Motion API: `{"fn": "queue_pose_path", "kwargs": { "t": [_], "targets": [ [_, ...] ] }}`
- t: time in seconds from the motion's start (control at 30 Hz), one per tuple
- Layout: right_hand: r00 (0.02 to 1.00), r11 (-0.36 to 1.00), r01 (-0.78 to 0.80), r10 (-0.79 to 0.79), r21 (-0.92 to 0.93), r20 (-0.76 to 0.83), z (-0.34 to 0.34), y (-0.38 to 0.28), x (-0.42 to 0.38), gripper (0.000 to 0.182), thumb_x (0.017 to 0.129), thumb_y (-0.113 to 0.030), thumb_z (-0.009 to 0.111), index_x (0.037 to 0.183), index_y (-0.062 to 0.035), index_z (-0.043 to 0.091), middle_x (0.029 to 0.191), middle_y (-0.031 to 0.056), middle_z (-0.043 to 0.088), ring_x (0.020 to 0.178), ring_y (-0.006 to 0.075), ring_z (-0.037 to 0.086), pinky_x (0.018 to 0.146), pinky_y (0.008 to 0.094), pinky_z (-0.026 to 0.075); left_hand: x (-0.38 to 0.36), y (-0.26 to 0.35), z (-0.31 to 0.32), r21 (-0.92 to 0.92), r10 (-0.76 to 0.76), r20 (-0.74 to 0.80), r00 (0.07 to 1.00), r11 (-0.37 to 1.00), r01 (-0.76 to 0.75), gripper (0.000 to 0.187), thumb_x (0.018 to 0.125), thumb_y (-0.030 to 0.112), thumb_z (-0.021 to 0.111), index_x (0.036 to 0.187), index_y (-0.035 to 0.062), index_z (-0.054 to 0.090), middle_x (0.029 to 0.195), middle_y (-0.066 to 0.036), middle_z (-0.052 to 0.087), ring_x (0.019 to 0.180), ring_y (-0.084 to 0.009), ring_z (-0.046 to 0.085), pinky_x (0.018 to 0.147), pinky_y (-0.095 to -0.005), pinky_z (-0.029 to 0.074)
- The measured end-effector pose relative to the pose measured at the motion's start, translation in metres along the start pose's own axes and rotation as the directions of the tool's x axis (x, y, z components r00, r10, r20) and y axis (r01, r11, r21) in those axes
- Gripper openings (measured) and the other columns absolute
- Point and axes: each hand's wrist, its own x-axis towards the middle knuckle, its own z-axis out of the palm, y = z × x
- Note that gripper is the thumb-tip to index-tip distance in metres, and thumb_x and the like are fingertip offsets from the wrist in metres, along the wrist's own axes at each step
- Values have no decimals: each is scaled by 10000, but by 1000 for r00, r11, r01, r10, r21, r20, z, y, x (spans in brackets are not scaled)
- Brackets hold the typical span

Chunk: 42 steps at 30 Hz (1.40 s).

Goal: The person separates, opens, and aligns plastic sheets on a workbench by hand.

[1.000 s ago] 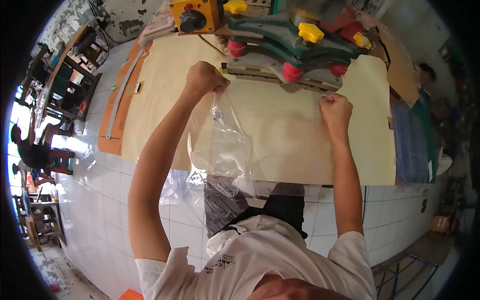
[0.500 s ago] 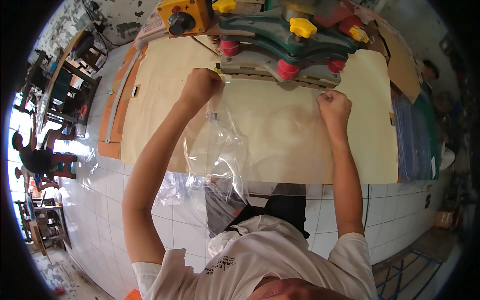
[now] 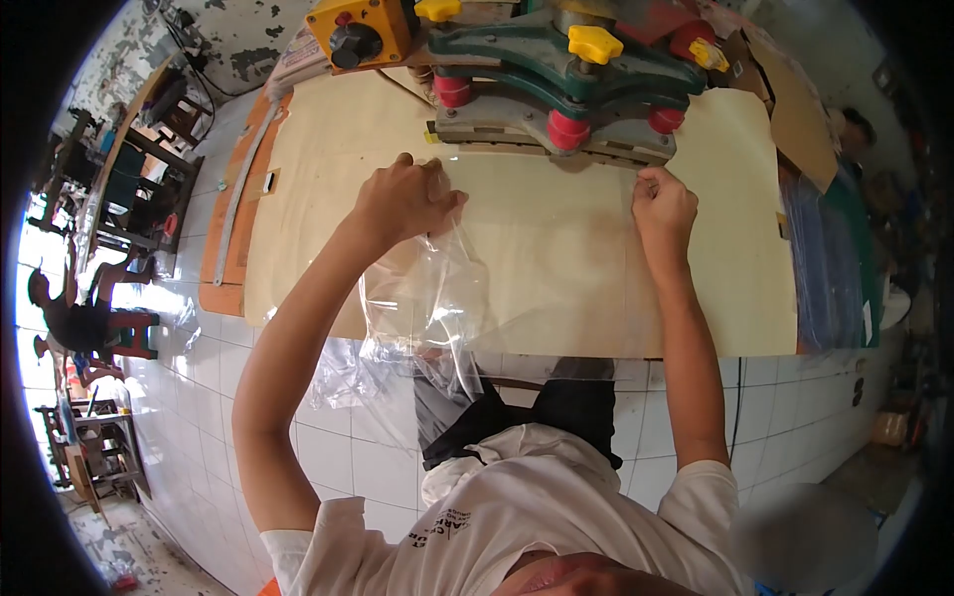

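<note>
A clear plastic sheet (image 3: pixel 437 288) lies across the cream board (image 3: pixel 735 238), crumpled at its left part and hanging over the near edge. My left hand (image 3: pixel 404 204) is on the plastic at its left side, fingers apart, the thumb pointing right. At the sheet's upper right corner my right hand (image 3: pixel 663 204) is closed, pinching the plastic. Just beyond both hands stands the green press head (image 3: pixel 566 70) with red knobs and a grey metal bar (image 3: pixel 547 139) along its lower front.
A yellow control box (image 3: pixel 363 32) with a black dial sits at the top left. Blue-tinted plastic sheets (image 3: pixel 825 268) lie at the right end, near brown cardboard (image 3: pixel 795 119). A metal strip (image 3: pixel 243 189) lies on the left. A seated person (image 3: pixel 75 308) is far left.
My left hand has come slightly nearer to me and its fingers have opened from a closed pinch. The crumpled plastic beneath has shifted a little. My right hand keeps its grip.
</note>
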Motion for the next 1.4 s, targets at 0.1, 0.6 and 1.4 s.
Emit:
{"fn": "queue_pose_path", "kwargs": {
  "t": [0.1, 0.6, 1.4],
  "targets": [
    [995, 995, 97, -98, -15, -30, 3, 4, -1, 122, 841, -70, 616, 915, -12, 695, 784, 226, 672, 749, 406, 655, 696, 445, 529, -3, 1, 7, -14, -14, -30, 999, 1000, 14, 608, 863, 493, 587, 1275, 46, 595, 1046, -255, 617, 890, -425, 656, 823, -458, 532],
    [981, 955, 178, -192, -239, -36, 13, 8, 2, 148, 861, -66, 622, 957, -34, 730, 836, 197, 673, 772, 373, 655, 706, 438, 528, 11, -2, 14, -16, 57, -70, 996, 998, -58, 601, 886, 410, 605, 1320, -2, 550, 1035, -268, 604, 918, -435, 638, 839, -467, 509],
    [982, 947, 169, -185, -274, -35, 14, 11, 7, 148, 858, -76, 635, 959, -43, 737, 829, 214, 649, 759, 389, 649, 687, 453, 530, 15, 1, 23, 5, 97, -184, 978, 995, -98, 502, 877, 364, 644, 1221, 2, 588, 930, -246, 604, 840, -415, 651, 751, -464, 537]
  ]
}}
